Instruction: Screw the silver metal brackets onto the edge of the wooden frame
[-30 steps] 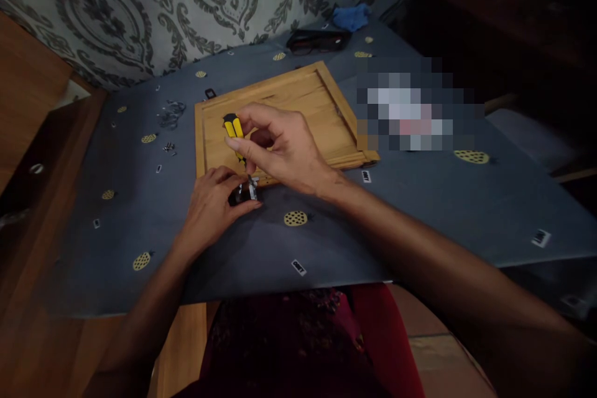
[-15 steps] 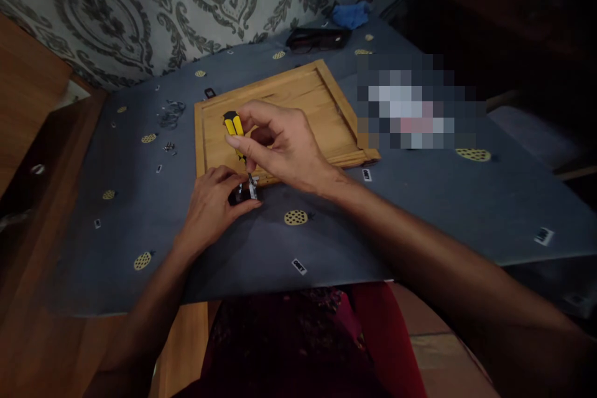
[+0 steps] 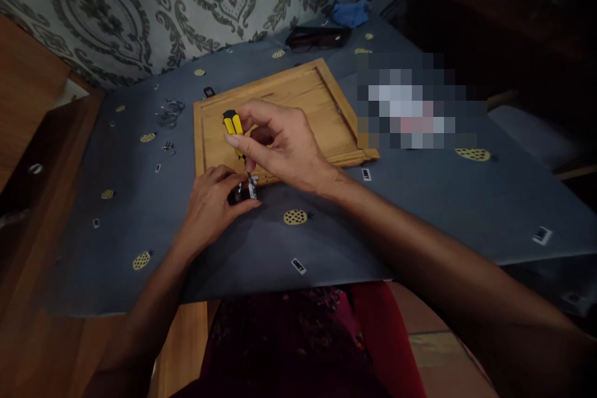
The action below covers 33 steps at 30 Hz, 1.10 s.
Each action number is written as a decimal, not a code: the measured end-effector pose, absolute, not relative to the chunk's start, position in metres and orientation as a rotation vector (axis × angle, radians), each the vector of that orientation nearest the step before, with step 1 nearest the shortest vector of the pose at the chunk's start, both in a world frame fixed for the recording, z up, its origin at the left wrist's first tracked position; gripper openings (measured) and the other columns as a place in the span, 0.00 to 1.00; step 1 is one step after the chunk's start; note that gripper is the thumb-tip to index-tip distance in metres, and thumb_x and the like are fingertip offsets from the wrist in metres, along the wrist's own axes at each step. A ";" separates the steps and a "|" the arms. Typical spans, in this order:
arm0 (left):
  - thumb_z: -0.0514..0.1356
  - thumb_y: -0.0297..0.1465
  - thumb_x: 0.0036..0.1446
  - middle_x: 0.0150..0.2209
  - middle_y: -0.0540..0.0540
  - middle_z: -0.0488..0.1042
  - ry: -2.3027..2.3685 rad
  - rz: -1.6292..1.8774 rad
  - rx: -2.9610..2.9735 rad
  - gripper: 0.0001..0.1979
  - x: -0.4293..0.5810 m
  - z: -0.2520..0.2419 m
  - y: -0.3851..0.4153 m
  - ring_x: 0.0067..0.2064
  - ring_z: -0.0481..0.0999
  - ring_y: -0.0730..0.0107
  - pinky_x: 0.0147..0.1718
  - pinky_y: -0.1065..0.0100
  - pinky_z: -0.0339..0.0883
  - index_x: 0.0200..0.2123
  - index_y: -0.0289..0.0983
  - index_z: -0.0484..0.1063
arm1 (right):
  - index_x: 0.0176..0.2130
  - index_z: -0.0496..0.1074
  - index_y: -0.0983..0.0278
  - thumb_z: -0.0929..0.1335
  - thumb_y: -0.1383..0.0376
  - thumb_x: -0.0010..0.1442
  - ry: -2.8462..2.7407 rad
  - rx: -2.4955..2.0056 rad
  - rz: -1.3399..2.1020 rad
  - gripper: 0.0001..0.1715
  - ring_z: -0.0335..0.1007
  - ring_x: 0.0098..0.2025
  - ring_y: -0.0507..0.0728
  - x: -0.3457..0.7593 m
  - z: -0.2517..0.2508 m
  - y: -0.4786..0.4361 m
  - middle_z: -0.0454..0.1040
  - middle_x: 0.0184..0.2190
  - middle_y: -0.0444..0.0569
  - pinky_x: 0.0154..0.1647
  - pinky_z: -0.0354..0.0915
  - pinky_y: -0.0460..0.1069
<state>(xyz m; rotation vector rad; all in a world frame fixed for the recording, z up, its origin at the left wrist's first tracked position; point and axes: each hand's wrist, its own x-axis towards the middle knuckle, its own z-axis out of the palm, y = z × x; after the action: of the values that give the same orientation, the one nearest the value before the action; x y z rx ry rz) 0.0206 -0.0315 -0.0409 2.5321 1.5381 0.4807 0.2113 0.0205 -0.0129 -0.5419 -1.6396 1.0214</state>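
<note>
My right hand (image 3: 284, 143) is closed around a yellow and black screwdriver (image 3: 236, 132), tilted slightly, its shaft pointing down. The screwdriver's tip meets a shiny metal hinge (image 3: 252, 189) at the near edge of a framed wooden panel (image 3: 298, 93). From the left, my left hand (image 3: 214, 202) grips the hinge between thumb and fingers, which hide part of it. The panel lies flat on the table, partly covered by my right hand.
A patterned cloth (image 3: 345, 230) covers the table. Small screws (image 3: 168, 146) and a clear, crumpled-looking heap (image 3: 170, 113) lie left of the panel. Behind it are dark glasses (image 3: 317, 40) and a blue cloth (image 3: 351, 13). A blurred-out patch (image 3: 415, 106) sits at right.
</note>
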 end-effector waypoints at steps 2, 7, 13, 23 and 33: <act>0.67 0.52 0.62 0.47 0.43 0.79 1.541 0.478 2.535 0.23 0.020 -0.041 -0.031 0.49 0.78 0.54 0.50 0.54 0.72 0.49 0.41 0.82 | 0.39 0.65 0.61 0.70 0.64 0.67 -1.641 -0.542 1.033 0.08 0.61 0.24 0.45 0.211 -0.013 0.020 0.64 0.33 0.40 0.21 0.61 0.41; 0.68 0.51 0.61 0.46 0.44 0.80 1.550 0.479 2.517 0.23 0.021 -0.041 -0.031 0.49 0.78 0.54 0.51 0.53 0.72 0.51 0.43 0.81 | 0.37 0.63 0.61 0.71 0.66 0.66 -1.621 -0.519 1.129 0.11 0.62 0.27 0.45 0.209 -0.010 0.017 0.65 0.34 0.40 0.22 0.63 0.38; 0.71 0.46 0.60 0.45 0.44 0.79 1.537 0.479 2.517 0.19 0.021 -0.042 -0.031 0.49 0.78 0.53 0.53 0.52 0.72 0.49 0.41 0.81 | 0.39 0.63 0.61 0.72 0.66 0.65 -1.573 -0.507 1.224 0.12 0.61 0.25 0.43 0.206 -0.010 0.018 0.64 0.35 0.40 0.21 0.66 0.38; 0.72 0.43 0.60 0.47 0.42 0.79 1.550 0.474 2.510 0.18 0.021 -0.044 -0.031 0.52 0.77 0.49 0.55 0.48 0.71 0.49 0.40 0.81 | 0.37 0.67 0.65 0.68 0.68 0.70 -1.802 -0.389 1.246 0.07 0.69 0.24 0.42 0.209 0.000 0.029 0.69 0.33 0.40 0.25 0.65 0.38; 0.71 0.45 0.61 0.47 0.42 0.79 1.539 0.460 2.523 0.21 0.021 -0.044 -0.031 0.52 0.77 0.50 0.55 0.49 0.72 0.51 0.39 0.80 | 0.40 0.64 0.62 0.73 0.61 0.67 -1.727 -0.453 1.247 0.15 0.65 0.23 0.41 0.205 -0.004 0.027 0.68 0.35 0.38 0.23 0.65 0.38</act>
<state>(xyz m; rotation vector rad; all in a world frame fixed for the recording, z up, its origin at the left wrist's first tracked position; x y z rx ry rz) 0.0207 -0.0310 -0.0443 2.5232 1.5392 0.4599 0.2050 0.0270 -0.0037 -0.4530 -1.7265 1.2465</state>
